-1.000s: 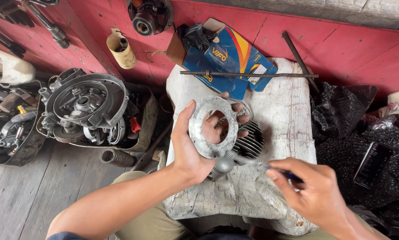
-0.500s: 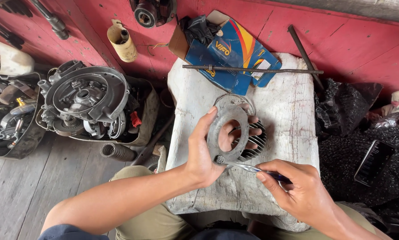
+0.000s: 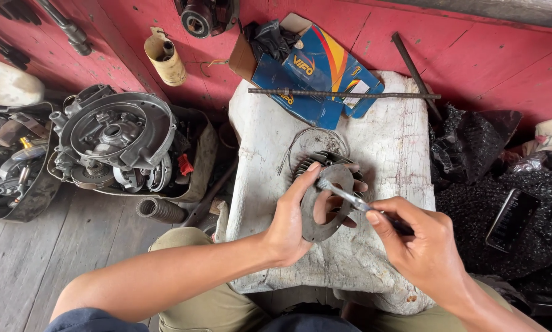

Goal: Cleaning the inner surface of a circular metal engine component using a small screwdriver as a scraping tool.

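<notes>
Ring-shaped metal plate (image 3: 321,206) sits at lower centre of the frame, held on edge by the left hand (image 3: 294,221), thumb along its left rim and fingers curled through and behind its hole. Right hand (image 3: 420,246), at lower right, pinches a thin metal tool (image 3: 350,198) tightly between thumb and fingers; the tool's tip rests against the plate's upper rim. Both forearms come up from the bottom edge, above knees in khaki trousers (image 3: 202,307).

Just behind the plate lies a finned cylinder (image 3: 316,161), partly hidden by it, on a worn white block (image 3: 264,135) that fills the middle of the frame. A thin wire loop (image 3: 300,136) curls beside the fins. Farther up the block, a long rod (image 3: 343,94) lies across a blue box (image 3: 316,67).

At left, an engine case (image 3: 113,138) rests in a dark tray, with a ribbed hose (image 3: 160,210) on the plank floor below it. At right, black plastic bags (image 3: 473,147) and a phone (image 3: 512,216). Along the top, a red wall (image 3: 503,55) with a yellowish can (image 3: 165,59) leaning at its foot.
</notes>
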